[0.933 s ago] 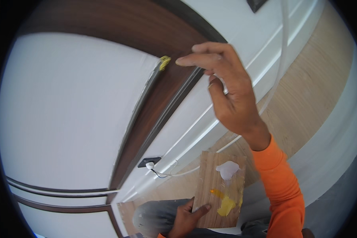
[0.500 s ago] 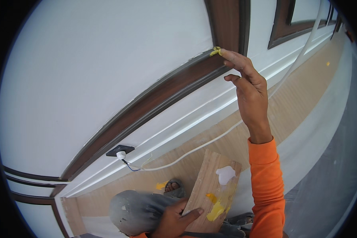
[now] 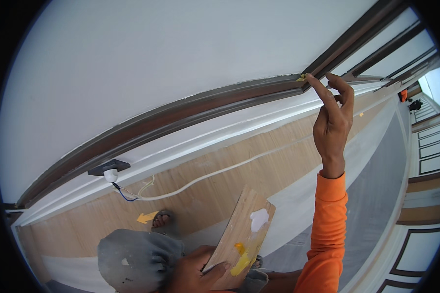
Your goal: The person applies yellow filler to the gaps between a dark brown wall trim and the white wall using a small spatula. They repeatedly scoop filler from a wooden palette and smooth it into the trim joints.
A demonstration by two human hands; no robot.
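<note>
Fingers (image 3: 220, 270) of the left hand (image 3: 193, 273) are clamped on the lower edge of a small wooden board (image 3: 239, 234), thumb on its face, at the bottom of the view; the board tilts and carries a white blob (image 3: 259, 219) near its upper end and yellow and orange filler (image 3: 242, 259) lower down; beside that hand sits a knee in grey, paint-flecked cloth (image 3: 132, 259).

Further out, a sandalled foot (image 3: 162, 220) rests on the wood-look floor (image 3: 239, 166), next to a yellow scrap (image 3: 146, 217); a white cable (image 3: 205, 177) runs across the floor from a dark wall socket (image 3: 108, 168) with loose wires; grey sheeting (image 3: 371, 195) covers the floor to the right.

Farthest, the right hand (image 3: 333, 122), on an orange sleeve (image 3: 327, 234), is raised to the dark brown moulding (image 3: 190, 110) on the white wall; its fingers hold nothing; the index fingertip (image 3: 310, 78) is extended and touches a yellow dab of filler (image 3: 302, 77) at the mitred corner joint, the other fingers curled loosely apart.

Risks, as judged: a heavy or sideways stroke could smear yellow onto the white wall or dark face; too light a press may leave the joint gap unfilled; the tilted board could let the wet blobs slide or drip onto the cloth or floor; the trailing cable lies close to the foot and could snag.
</note>
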